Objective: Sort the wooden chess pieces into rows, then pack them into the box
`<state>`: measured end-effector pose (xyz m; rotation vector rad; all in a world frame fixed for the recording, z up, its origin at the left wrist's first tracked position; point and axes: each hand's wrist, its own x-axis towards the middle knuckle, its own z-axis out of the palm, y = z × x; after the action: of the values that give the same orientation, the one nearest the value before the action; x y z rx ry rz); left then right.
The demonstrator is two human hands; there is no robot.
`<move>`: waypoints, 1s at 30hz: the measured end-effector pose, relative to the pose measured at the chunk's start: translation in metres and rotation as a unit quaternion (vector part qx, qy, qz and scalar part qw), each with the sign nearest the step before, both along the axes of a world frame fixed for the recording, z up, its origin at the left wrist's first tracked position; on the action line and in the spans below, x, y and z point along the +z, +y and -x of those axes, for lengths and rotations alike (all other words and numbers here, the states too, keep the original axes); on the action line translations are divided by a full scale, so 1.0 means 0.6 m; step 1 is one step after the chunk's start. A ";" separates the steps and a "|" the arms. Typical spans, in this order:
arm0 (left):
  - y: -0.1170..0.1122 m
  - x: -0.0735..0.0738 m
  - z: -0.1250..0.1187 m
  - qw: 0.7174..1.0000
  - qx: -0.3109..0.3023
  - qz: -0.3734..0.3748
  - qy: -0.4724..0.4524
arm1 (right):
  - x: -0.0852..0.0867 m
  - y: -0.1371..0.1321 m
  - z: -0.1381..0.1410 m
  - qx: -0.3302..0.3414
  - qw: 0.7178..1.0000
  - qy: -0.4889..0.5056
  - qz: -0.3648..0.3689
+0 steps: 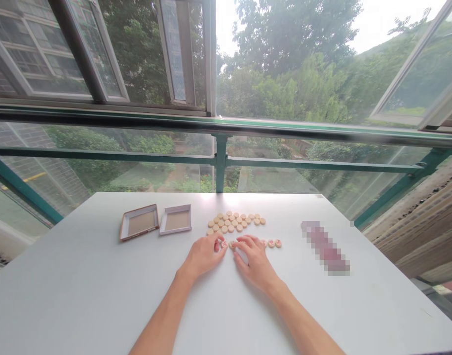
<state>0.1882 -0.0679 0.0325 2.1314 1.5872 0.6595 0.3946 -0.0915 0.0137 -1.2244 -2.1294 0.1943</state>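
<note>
A row of round wooden Chinese chess pieces (271,243) with red characters lies on the white table. My left hand (204,254) is at the row's left end, its thumb and fingers closed around one piece (224,244). Close beside it, my right hand (256,261) curves over the row, with thumb and index finger about another piece (232,244). The right fingers hide several pieces in the middle of the row. Just behind both hands sits a loose cluster of pale pieces (231,229), their tops showing no readable marks.
Two shallow open box halves, a brown-edged one (122,231) and a pale one (190,217), stand at the back left. A blurred reddish item (325,246) lies on the right. Behind the table (100,296) runs a green railing (220,172) below windows.
</note>
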 end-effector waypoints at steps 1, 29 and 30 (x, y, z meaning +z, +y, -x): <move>0.000 0.000 0.000 1.000 -0.001 0.001 0.000 | 0.001 0.000 0.000 0.001 1.000 0.004 0.002; 0.002 0.003 0.002 1.000 -0.007 0.010 -0.010 | -0.001 0.011 -0.011 -0.083 0.990 0.115 0.012; 0.002 0.002 0.002 1.000 -0.007 0.010 -0.010 | -0.001 0.011 -0.011 -0.084 0.990 0.116 0.011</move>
<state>0.1868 -0.0666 0.0336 2.1140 1.5599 0.6551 0.4013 -0.0847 0.0130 -1.3188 -1.8216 0.2725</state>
